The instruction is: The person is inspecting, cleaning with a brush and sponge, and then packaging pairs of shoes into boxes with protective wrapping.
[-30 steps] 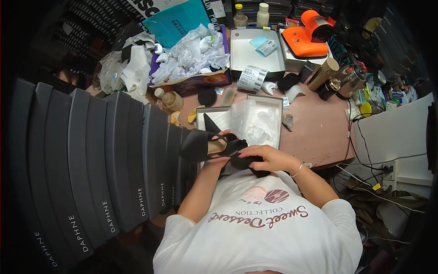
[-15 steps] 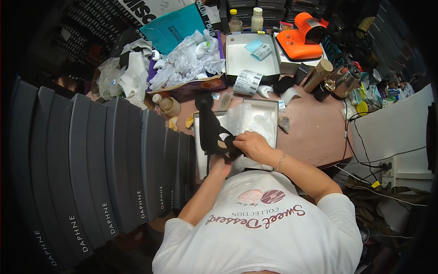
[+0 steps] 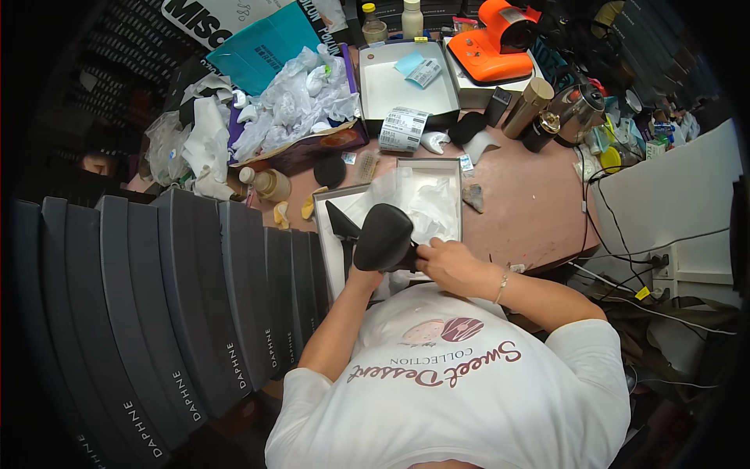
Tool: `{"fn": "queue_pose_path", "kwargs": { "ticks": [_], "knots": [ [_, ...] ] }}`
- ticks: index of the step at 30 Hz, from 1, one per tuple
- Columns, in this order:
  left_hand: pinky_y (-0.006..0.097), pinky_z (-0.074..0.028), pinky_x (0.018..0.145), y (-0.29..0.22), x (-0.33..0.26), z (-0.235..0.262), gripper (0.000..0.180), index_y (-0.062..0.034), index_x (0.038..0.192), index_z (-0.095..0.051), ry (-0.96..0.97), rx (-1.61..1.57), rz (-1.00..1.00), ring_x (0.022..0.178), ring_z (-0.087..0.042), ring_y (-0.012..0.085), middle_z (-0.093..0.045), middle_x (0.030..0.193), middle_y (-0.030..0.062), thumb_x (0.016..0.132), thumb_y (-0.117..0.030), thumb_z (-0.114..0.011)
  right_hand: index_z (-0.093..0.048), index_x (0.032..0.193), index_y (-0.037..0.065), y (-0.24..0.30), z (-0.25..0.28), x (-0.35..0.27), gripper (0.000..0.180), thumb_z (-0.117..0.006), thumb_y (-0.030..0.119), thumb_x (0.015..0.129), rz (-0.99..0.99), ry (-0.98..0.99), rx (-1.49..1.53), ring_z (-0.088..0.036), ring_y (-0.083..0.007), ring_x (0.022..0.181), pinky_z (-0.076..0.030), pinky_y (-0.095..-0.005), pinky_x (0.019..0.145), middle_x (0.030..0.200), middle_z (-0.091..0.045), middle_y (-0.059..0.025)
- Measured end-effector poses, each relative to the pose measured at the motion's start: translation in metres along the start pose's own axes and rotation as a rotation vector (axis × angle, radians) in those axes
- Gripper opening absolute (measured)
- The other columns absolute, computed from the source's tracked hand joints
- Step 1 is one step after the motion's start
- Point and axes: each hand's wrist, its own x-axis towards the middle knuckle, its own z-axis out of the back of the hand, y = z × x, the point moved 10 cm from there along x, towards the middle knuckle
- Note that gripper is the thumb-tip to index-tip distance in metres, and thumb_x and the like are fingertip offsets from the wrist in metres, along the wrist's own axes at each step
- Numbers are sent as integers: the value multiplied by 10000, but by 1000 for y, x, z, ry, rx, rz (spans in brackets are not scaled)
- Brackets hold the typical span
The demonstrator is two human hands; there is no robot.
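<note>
A black heeled shoe is held above an open shoebox, its broad dark sole turned up toward me. My left hand grips the shoe from below, most of its fingers hidden behind it. At the shoe's right side, my right hand pinches a thin dark part that looks like a strap. White tissue paper lies crumpled inside the box beneath. A pointed black piece shows just left of the sole; whether it is the heel I cannot tell.
Dark shoeboxes stand in a row along my left. Behind the work area are a purple-edged box of crumpled plastic, a white tray, a label roll and an orange machine. A flask and cables are right.
The shoe has been turned over, so its sole now faces me instead of its side. My right hand has shifted slightly right and down. The whole view has tilted a little.
</note>
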Motion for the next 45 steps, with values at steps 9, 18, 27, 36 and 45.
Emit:
{"fn": "queue_pose_path", "kwargs": {
  "ticks": [9, 18, 27, 36, 45],
  "knots": [
    [434, -498, 903, 56, -2, -1, 275, -34, 1104, -564, -165, 18, 422, 976, -610, 269, -611, 1063, 108, 957, -250, -476, -589, 1137, -20, -68, 75, -7, 332, -552, 0, 808, -300, -518, 649, -575, -320, 903, -467, -339, 799, 1033, -569, -176],
    [350, -491, 802, -52, -53, 121, 445, 39, 1060, -633, -453, 1541, -347, 919, -624, 280, -641, 974, 170, 803, -317, -706, -632, 1070, -12, -93, 0, -7, 291, -545, -18, 793, -425, -481, 580, -591, -290, 858, -473, -318, 743, 987, -596, -153],
    [331, -455, 771, -81, -57, 20, 213, 21, 798, -596, -37, 1295, -250, 872, -575, 296, -600, 943, 141, 774, -157, -710, -511, 1266, 28, -98, -58, 64, 474, -658, 159, 835, -548, -471, 1152, -560, -222, 970, -454, -305, 837, 1128, -531, -132],
    [308, -441, 915, -104, -81, -29, 484, -53, 1233, -434, -250, 729, -457, 1034, -541, 169, -530, 1097, 52, 826, -120, -687, -332, 1362, 12, -52, -26, 68, 738, -749, 141, 767, -450, -511, 1699, -548, -180, 1066, -484, -286, 853, 1201, -531, -145],
    [291, -484, 881, -32, -33, -12, 488, -61, 1302, -389, 70, 310, 43, 1058, -557, 169, -534, 1185, 78, 878, -90, -630, -616, 1146, 98, -6, 97, 6, 342, -580, 62, 808, 89, -808, 445, -551, -224, 883, -466, -317, 746, 1052, -532, -79]
  ]
}}
